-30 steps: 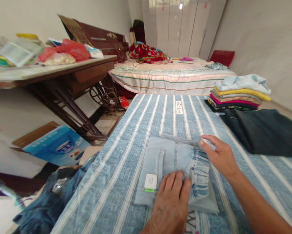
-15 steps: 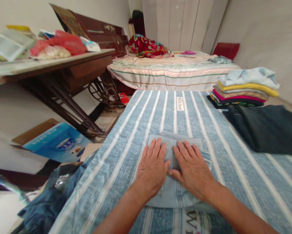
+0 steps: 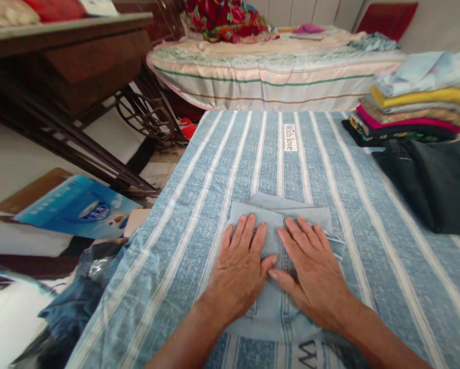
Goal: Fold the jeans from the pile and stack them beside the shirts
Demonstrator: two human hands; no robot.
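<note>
A folded light-blue denim garment (image 3: 287,211) lies on the blue-and-white striped bedsheet (image 3: 253,154). My left hand (image 3: 239,271) rests flat on its left half, fingers stretched out. Beside it my right hand (image 3: 314,271) lies flat on the right half, fingers spread, the two thumbs nearly touching. Both palms press down on the cloth and neither grips anything.
A stack of folded clothes (image 3: 414,107) and a dark garment (image 3: 433,184) lie at the right. Crumpled denim (image 3: 80,302) hangs off the left edge. A wooden table (image 3: 61,66), a blue box (image 3: 76,205) and another bed (image 3: 276,72) stand beyond.
A second ago my hands were folding the garment with its pocket and label showing; now both lie flat on the folded piece. The view has tipped downward.
</note>
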